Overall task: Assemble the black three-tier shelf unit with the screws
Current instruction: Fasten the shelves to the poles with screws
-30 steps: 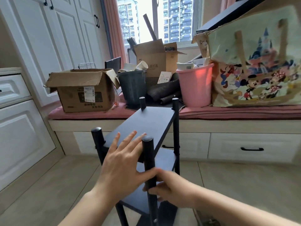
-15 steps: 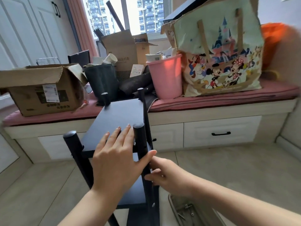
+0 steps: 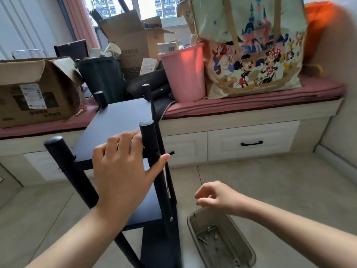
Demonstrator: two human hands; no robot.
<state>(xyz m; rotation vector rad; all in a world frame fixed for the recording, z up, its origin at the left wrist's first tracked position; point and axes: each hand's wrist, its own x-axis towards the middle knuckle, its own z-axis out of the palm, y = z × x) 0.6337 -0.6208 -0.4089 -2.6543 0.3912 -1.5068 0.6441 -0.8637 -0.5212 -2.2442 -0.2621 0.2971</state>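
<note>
1. One black three-tier shelf unit (image 3: 116, 120) with four round black posts stands on the pale tiled floor (image 3: 270, 190), in front of the window bench.
2. One grey-brown plastic tray (image 3: 245, 246) lies on the floor just right of the shelf unit, holding at least four small metal screws (image 3: 209, 229).
3. The left hand (image 3: 123, 171) rests on the shelf unit's top tier, fingers bent at the knuckles, thumb pressed against the near right post (image 3: 152, 151).
4. The right hand (image 3: 218, 198) hovers above the tray, fingers loosely curled, holding nothing that I can see.
5. Behind the shelf unit, the red-cushioned bench (image 3: 251, 101) carries two brown cardboard boxes, one pink plastic bin (image 3: 183, 74) and one cartoon-printed tote bag (image 3: 251, 45).
6. Half a second ago the right hand touched the near right post; it has since dropped away towards the tray.
</note>
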